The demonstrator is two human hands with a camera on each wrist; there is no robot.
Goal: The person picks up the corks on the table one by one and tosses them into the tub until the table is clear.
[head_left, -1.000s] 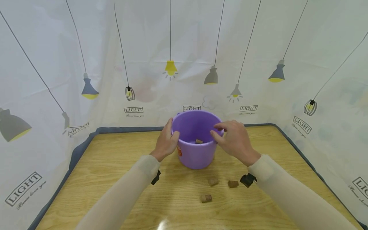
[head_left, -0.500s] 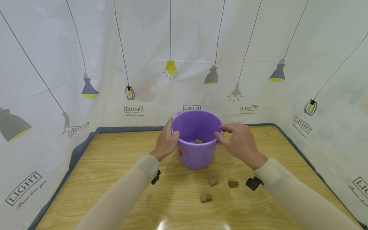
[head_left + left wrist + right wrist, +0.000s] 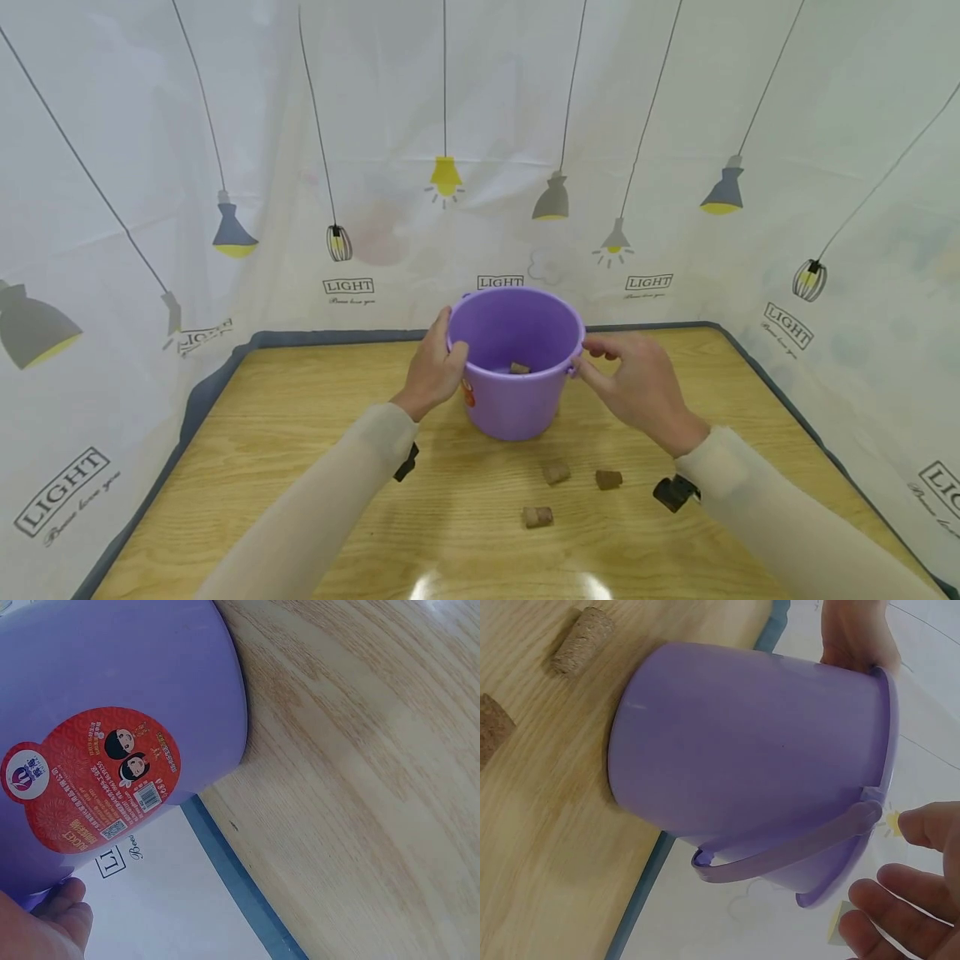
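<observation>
A purple bucket (image 3: 517, 404) stands upright on the table, a red label (image 3: 105, 780) on its side. My left hand (image 3: 435, 367) grips its left rim, thumb over the edge and fingers along the outside wall. At the right rim, my right hand (image 3: 637, 387) has its fingertips beside the handle's pivot and holds nothing. The bucket's handle (image 3: 780, 851) hangs down on the outer side in the right wrist view. A cork (image 3: 520, 367) lies on the bucket's floor.
Three corks lie on the wooden table (image 3: 315, 467) nearer me: a pale one (image 3: 556, 474), a darker one (image 3: 609, 480) and a two-toned one (image 3: 537, 517). A white cloth (image 3: 405, 108) printed with lamps rises behind the table's blue edge and along both sides.
My right hand has drawn back rightward from over the bucket's opening to just outside the rim. The bucket, my left hand and the corks have stayed in place.
</observation>
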